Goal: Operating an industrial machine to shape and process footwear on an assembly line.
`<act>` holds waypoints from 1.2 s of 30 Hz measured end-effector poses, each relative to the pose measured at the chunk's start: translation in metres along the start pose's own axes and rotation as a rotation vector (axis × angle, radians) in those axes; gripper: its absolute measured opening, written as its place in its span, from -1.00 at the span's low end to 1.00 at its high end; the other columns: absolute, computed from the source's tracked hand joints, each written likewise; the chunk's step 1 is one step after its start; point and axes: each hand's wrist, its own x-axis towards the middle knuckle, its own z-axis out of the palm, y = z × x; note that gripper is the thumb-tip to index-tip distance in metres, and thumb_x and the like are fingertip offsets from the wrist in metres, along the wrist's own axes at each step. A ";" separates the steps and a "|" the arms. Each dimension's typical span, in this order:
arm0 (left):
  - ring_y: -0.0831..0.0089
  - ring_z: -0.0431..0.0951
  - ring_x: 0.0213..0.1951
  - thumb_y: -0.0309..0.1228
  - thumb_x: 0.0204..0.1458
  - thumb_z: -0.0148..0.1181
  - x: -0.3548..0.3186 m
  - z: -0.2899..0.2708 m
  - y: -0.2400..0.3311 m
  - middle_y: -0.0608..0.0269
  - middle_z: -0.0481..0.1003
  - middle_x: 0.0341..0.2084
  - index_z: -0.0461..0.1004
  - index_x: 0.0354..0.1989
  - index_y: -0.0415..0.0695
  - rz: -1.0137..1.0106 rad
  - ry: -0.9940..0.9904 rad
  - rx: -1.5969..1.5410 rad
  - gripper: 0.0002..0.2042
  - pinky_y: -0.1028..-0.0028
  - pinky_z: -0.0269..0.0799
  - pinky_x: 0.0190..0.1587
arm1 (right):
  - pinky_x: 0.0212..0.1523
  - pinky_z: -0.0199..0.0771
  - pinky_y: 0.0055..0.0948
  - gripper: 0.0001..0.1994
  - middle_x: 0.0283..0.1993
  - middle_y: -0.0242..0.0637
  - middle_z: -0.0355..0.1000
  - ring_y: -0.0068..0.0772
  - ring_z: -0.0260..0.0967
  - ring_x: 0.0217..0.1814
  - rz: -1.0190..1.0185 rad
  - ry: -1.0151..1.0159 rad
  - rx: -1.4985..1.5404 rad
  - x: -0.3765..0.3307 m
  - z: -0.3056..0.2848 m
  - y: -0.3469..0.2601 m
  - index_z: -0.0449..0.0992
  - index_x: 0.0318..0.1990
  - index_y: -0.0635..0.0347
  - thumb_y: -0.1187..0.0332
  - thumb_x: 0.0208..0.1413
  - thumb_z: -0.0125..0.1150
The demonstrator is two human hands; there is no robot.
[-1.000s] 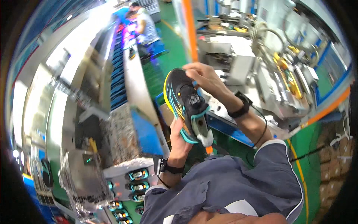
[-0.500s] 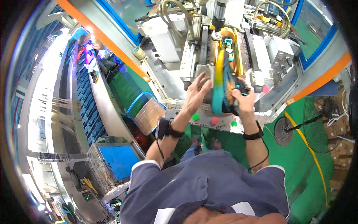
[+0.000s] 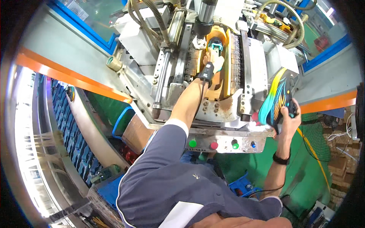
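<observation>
My right hand point(image 3: 289, 114) is closed round a shoe point(image 3: 275, 99), held upright to the right of the machine. Its sole runs from yellow to teal, and its dark side faces right. My left hand point(image 3: 214, 60) reaches into the machine's yellow cradle point(image 3: 228, 70). There its bent fingers are closed at the near end of a black and teal shoe point(image 3: 216, 45), which sits at the far end of the cradle. Part of that shoe and some of the left fingers are hidden.
A metal ram point(image 3: 207, 13) hangs just beyond my left hand. Metal side clamps point(image 3: 245, 68) flank the cradle. Along the machine's front runs a button panel point(image 3: 224, 144). An orange guard rail point(image 3: 72, 76) and a conveyor point(image 3: 72, 125) lie to the left.
The colourful-soled shoe has moved right, out from in front of the cradle, in my right hand. My left hand has gone forward into the cradle. The head view has shifted.
</observation>
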 end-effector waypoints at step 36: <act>0.38 0.56 -0.23 -0.53 0.00 0.25 -0.576 -0.206 -0.066 0.10 0.51 -0.21 0.39 -0.04 -0.42 -0.680 1.083 -1.436 -0.64 0.41 0.50 -0.10 | -0.17 0.44 -0.25 -0.84 -0.21 -0.13 0.46 -0.08 0.43 -0.17 -0.834 -1.303 -0.044 -0.263 0.232 0.084 0.52 -0.19 0.19 0.46 0.05 0.13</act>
